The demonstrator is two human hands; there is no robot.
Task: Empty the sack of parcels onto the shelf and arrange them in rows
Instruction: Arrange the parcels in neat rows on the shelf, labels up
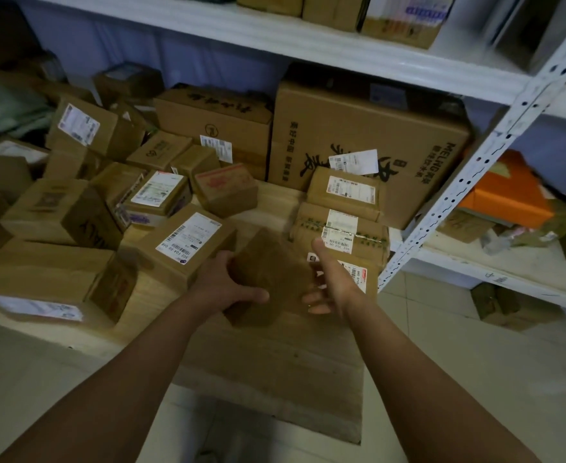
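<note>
A small plain brown parcel [270, 277] is held between both hands just above the wooden shelf board [268, 359]. My left hand [231, 284] grips its left side, thumb curled over the front. My right hand [333, 280] holds its right side, thumb up and fingers under the edge. Right behind it stands a stack of labelled parcels [341, 225]. A labelled box [188, 243] lies just left of my left hand. Several more brown parcels [74, 195] lie jumbled on the left. No sack is in view.
Large cartons [368, 138] stand at the back of the shelf. A white perforated upright [468, 182] rises on the right, with an orange box [505, 195] on the neighbouring shelf. An upper shelf [275, 38] carries more boxes. Tiled floor lies below.
</note>
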